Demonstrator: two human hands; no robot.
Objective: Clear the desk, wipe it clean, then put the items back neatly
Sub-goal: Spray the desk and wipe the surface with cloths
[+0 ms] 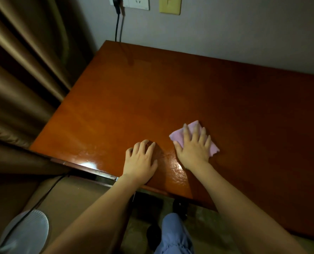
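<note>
Forearms nearest, reaching in over the near edge; wiping under way, nothing on top to clear.

Left hand (140, 159) rests near the front edge of the counter (152, 88), fingers lightly bent, holding nothing. Just to its right, right hand (193, 148) presses flat with spread fingers on the pink cloth (180, 137). Wet sheen lies between and below the hands; dry wood stretches away from the cloth, far and right, so I judge the next stroke goes there, right hand leading.
</note>
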